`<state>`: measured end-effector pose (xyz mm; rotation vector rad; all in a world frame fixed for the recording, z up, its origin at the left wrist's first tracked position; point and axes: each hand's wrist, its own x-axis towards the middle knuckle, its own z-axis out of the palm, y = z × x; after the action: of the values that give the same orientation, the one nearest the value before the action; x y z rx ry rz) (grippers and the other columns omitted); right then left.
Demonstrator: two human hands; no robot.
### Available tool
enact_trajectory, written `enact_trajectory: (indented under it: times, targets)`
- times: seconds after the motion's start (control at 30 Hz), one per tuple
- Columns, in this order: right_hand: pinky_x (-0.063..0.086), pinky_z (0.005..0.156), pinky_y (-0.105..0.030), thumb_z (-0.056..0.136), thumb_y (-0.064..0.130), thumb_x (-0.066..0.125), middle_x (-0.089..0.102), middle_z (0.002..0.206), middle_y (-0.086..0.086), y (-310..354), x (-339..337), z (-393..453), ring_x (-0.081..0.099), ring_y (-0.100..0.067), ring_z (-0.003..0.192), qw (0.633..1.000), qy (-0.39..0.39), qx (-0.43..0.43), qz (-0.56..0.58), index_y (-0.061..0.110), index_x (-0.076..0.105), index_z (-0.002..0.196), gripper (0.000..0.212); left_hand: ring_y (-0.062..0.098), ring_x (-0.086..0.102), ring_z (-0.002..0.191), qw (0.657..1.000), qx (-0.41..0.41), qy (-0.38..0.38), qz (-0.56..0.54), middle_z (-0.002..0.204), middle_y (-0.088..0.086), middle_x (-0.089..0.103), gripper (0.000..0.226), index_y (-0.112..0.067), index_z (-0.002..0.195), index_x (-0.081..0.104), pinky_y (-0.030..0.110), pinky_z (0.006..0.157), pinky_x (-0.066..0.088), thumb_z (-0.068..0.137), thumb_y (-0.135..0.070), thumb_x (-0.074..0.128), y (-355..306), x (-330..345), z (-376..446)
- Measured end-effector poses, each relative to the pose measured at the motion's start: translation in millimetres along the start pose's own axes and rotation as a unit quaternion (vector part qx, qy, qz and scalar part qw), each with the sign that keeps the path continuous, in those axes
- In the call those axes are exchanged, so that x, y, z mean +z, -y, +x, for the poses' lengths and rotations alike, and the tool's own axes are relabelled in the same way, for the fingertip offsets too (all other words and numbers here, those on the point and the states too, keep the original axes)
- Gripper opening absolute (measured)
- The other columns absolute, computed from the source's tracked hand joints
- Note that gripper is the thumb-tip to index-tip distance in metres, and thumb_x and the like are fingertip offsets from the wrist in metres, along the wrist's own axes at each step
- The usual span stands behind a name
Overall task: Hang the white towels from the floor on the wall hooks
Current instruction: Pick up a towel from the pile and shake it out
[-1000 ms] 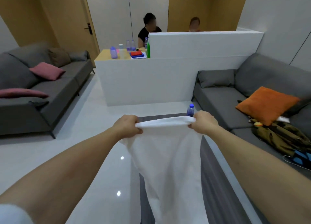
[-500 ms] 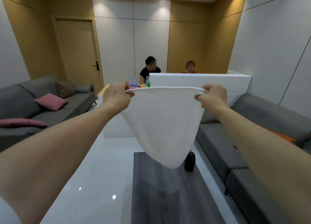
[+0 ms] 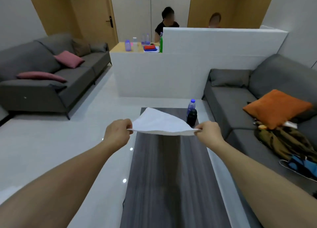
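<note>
A white towel (image 3: 159, 123) is stretched between my two hands above the dark wooden coffee table (image 3: 171, 176). Its free end is flung forward and up, away from me, so it lies almost flat in the air. My left hand (image 3: 118, 133) pinches the near left corner. My right hand (image 3: 208, 132) pinches the near right corner. Both arms reach straight out in front of me. No wall hooks are in view.
A water bottle (image 3: 191, 106) and a dark bottle (image 3: 191, 117) stand at the table's far right. Grey sofas (image 3: 51, 83) flank the table; the right sofa (image 3: 240, 107) holds an orange cushion (image 3: 276, 107) and clothes. A white partition (image 3: 188, 65) stands ahead, with two people behind it.
The towel hung down from my raised hands half a second ago; my hands have dropped to table height and the towel's free end has swung forward and up. The view has tilted down.
</note>
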<state>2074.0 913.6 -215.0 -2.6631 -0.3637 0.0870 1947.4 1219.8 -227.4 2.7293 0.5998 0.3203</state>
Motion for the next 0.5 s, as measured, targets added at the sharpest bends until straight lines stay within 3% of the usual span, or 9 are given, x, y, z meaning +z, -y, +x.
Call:
enact_trajectory:
  times: [0.2,0.27,0.37,0.5]
  targets:
    - [0.039,0.060,-0.026,0.084,0.007,0.058,0.064,0.071,-0.004,-63.4,78.2,-94.6,0.061,-0.023,0.073,0.994,0.084,0.072,-0.023,0.015,0.078,0.085,0.022,0.016,0.057,0.076,0.990,0.000,0.139,0.015,0.081,-0.005,0.062,0.010,-0.028,0.081,0.059,0.032,0.067,0.051,0.090,-0.027,0.063,21.3,72.9,-101.2]
    - [0.043,0.059,-0.028,0.086,0.008,0.059,0.066,0.074,-0.004,-76.6,94.6,-132.0,0.063,-0.022,0.073,0.990,0.102,0.095,-0.023,0.015,0.078,0.087,0.020,0.017,0.058,0.077,0.982,0.005,0.188,0.030,0.084,-0.004,0.062,0.006,-0.028,0.084,0.061,0.032,0.069,0.053,0.090,-0.028,0.063,29.3,87.8,-134.2]
    - [0.056,0.063,-0.032,0.086,0.009,0.061,0.068,0.077,-0.004,-88.6,110.5,-189.9,0.064,-0.020,0.072,0.984,0.127,0.126,-0.026,0.014,0.077,0.087,0.017,0.014,0.056,0.076,0.967,0.015,0.252,0.032,0.084,-0.005,0.059,0.008,-0.027,0.084,0.059,0.025,0.059,0.044,0.088,-0.028,0.066,42.1,101.9,-180.2]
    - [0.058,0.066,-0.034,0.085,0.009,0.059,0.069,0.077,-0.004,-99.3,122.1,-255.9,0.064,-0.019,0.073,0.974,0.160,0.153,-0.043,0.012,0.077,0.081,0.019,0.011,0.057,0.075,0.952,0.030,0.305,0.024,0.082,-0.006,0.059,0.011,-0.025,0.082,0.060,0.022,0.059,0.041,0.083,-0.027,0.071,56.6,110.9,-231.3]
